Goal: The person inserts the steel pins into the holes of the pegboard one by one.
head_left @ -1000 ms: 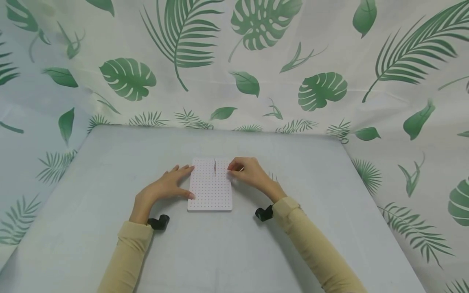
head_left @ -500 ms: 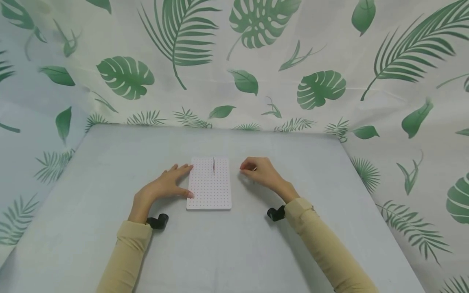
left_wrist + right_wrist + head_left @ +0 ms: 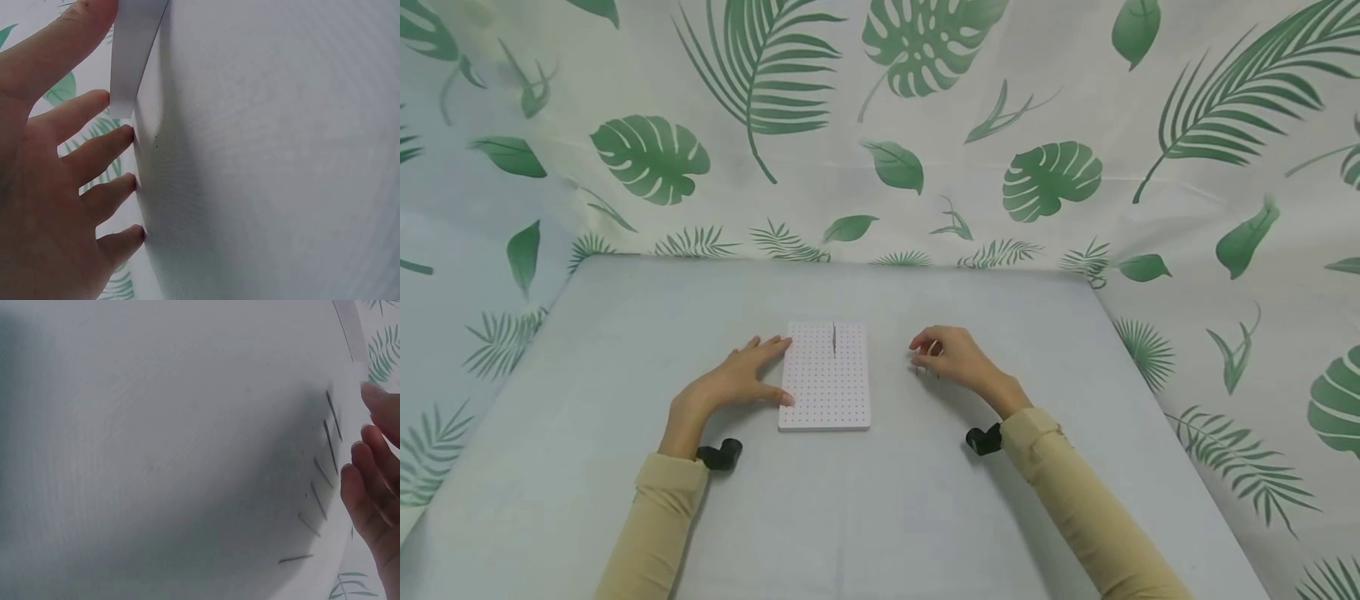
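A white pegboard [image 3: 824, 392] dotted with small holes lies flat on the table. Near its far edge a thin dark pin [image 3: 834, 340] stands in it. My left hand [image 3: 733, 379] is spread along the board's left side, thumb and index fingertip at the edge; in the left wrist view the other fingertips touch the table. My right hand [image 3: 955, 357] is off to the right of the board, low over the table, fingers loosely bent. Several thin dark pins [image 3: 331, 447] lie in a loose row beside its fingertips in the right wrist view. Nothing shows between thumb and fingers there.
The table [image 3: 850, 517] has a pale cloth cover. A leaf-printed curtain [image 3: 820, 208] hangs along its back and sides. Black wrist cameras [image 3: 721, 455] stick out below both hands.
My right hand has moved right, away from the board's right edge, to over the loose pins. My left hand keeps its place on the board.
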Demonstrator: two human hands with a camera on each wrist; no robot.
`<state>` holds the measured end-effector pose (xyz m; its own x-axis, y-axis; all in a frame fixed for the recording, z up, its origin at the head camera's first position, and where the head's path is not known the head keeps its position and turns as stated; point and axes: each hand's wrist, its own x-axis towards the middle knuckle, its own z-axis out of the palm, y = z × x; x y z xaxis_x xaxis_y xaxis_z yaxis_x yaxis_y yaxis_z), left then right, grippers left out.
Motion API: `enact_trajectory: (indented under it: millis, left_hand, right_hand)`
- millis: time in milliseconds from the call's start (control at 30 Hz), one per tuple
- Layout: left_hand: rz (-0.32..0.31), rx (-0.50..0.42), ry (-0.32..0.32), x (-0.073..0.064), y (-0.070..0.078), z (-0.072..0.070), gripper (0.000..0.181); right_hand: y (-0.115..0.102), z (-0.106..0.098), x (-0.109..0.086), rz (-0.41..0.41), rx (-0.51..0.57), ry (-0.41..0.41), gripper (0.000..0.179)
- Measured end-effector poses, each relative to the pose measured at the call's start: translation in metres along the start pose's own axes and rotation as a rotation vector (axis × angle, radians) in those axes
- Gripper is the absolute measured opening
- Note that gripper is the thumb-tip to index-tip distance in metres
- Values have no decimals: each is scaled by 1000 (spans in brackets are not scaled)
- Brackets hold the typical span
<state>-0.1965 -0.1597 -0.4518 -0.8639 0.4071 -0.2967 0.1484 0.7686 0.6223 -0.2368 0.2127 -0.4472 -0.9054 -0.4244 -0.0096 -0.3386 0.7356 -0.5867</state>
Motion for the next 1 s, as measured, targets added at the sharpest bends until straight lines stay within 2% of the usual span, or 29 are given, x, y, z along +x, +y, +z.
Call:
enact_trajectory:
  millis: [200, 467, 767, 1000]
  left_hand:
    - [6, -11, 11, -2, 1, -1, 103]
    - [10, -6, 26, 1, -4, 3, 103]
    - [4, -4, 26, 1, -4, 4, 102]
    - [11, -3, 29, 2, -5, 4, 102]
  right_hand:
    - [7, -1, -1, 33, -17, -46, 27]
    - [10, 0, -1, 98, -30, -66, 46]
    - [10, 0, 1, 106, -66, -89, 52]
    - [11, 0, 1, 90, -61, -93, 50]
